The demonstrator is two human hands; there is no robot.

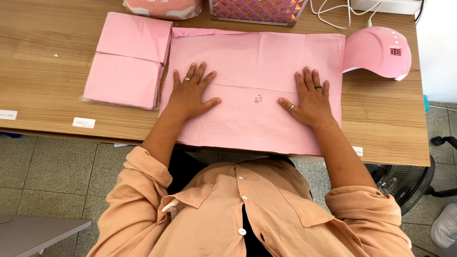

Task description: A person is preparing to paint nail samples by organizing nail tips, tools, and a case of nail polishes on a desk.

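Both the left hand (190, 93) and right hand (309, 97) press flat, fingers spread, smoothing the pink sheet (254, 57) on the table (47, 85); flattening its creases likely calls for outward strokes

We have both hands flat on the pink sheet (254, 62), left hand (192, 95) and right hand (310, 101), with bare sheet between them and toward twelve o'clock. At nine o'clock, bare wooden table (43, 71) lies beyond the stack of pink sheets (126, 59). At two o'clock the pink dome lamp (376, 50) blocks us, while the patterned box (257, 9) and pink pouch (162, 7) close off twelve.
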